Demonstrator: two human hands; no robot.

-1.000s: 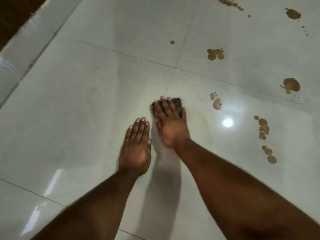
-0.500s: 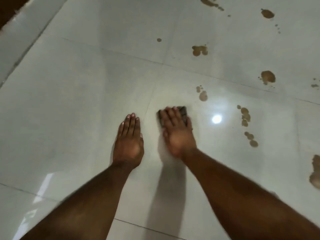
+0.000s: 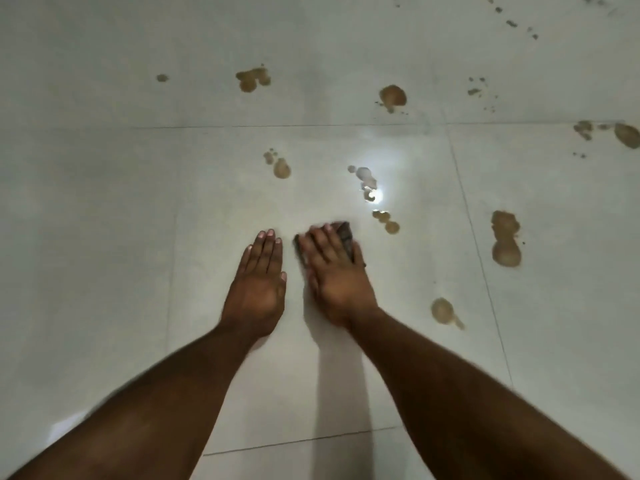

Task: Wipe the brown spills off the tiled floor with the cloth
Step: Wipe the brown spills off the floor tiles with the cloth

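Note:
My right hand (image 3: 334, 271) lies flat with straight fingers on a small dark cloth (image 3: 346, 235), pressing it to the pale tiled floor (image 3: 104, 202). Only the cloth's far edge and left corner show past the fingers. My left hand (image 3: 258, 282) rests flat on the floor just left of it, fingers straight and together. Brown spills dot the floor: a small pair (image 3: 387, 221) just right of the cloth, a drop (image 3: 281, 168) ahead, a large blotch (image 3: 505, 242) to the right, and one (image 3: 443, 310) near my right forearm.
More brown spots lie farther off: a blotch (image 3: 252, 79), a round one (image 3: 393, 95), and splashes at the right edge (image 3: 627, 135). A bright lamp reflection (image 3: 375, 195) glares over a wet patch. Grout lines cross the floor.
The view has swung right and down, bringing more spills into sight on the right. My right hand has slid the cloth toward me and to the right; my left hand stays flat beside it.

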